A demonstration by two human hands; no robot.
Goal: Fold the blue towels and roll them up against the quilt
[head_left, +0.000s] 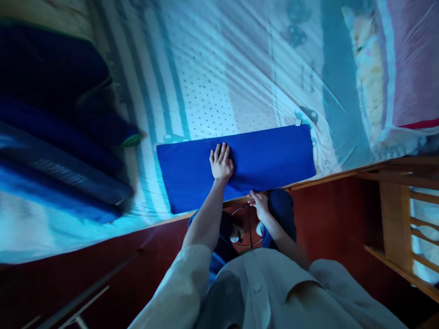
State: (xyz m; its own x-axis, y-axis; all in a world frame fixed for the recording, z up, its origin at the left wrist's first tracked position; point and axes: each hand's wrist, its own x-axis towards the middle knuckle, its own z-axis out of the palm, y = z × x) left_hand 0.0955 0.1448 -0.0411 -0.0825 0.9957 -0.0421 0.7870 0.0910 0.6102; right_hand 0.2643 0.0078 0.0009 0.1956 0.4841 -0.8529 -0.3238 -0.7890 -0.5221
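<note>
A blue rectangular folded cloth (274,155) lies along the near edge of a bed, with a small white tag at its far right edge. My left hand (222,162) rests palm down on the middle of the cloth, its fingers stretched out and slightly apart. Near the cloth's front edge, by the wooden bed rim, is my right hand (259,203). Its fingers are extended and apart, and nothing shows in them. The fingertips are close to the cloth; whether they touch it I cannot tell.
Dark blue fabric (51,68) and folded blue items (65,176) lie on the bed at left. A pink pillow (416,68) is at the far right. Below it stands a slatted wooden frame (396,219). A round metal ring stands on the floor between my legs.
</note>
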